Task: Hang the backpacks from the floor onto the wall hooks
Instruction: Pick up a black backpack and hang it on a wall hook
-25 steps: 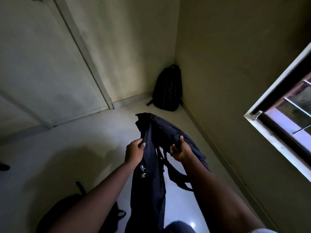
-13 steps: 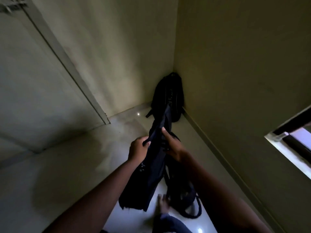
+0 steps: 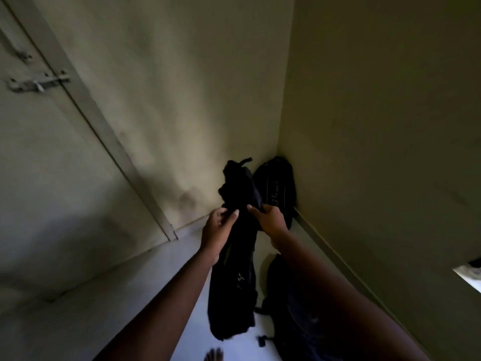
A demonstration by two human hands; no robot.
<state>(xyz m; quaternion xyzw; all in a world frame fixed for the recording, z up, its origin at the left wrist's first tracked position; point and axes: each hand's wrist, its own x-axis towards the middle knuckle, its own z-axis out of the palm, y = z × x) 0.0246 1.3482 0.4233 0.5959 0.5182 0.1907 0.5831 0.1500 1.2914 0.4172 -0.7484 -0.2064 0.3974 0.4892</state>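
With both hands, left (image 3: 218, 230) and right (image 3: 270, 219), pinching the limp black fabric backpack (image 3: 235, 256), free its top loop (image 3: 244, 161) before reaching for a hook.

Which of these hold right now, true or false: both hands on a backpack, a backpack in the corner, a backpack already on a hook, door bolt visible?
1. Both hands grip the held backpack: left hand, right hand. True.
2. The corner backpack leans against the wall. True.
3. A backpack already hangs on a hook. False: no hook is in view.
4. The door has no hardware. False: a slide bolt shows.
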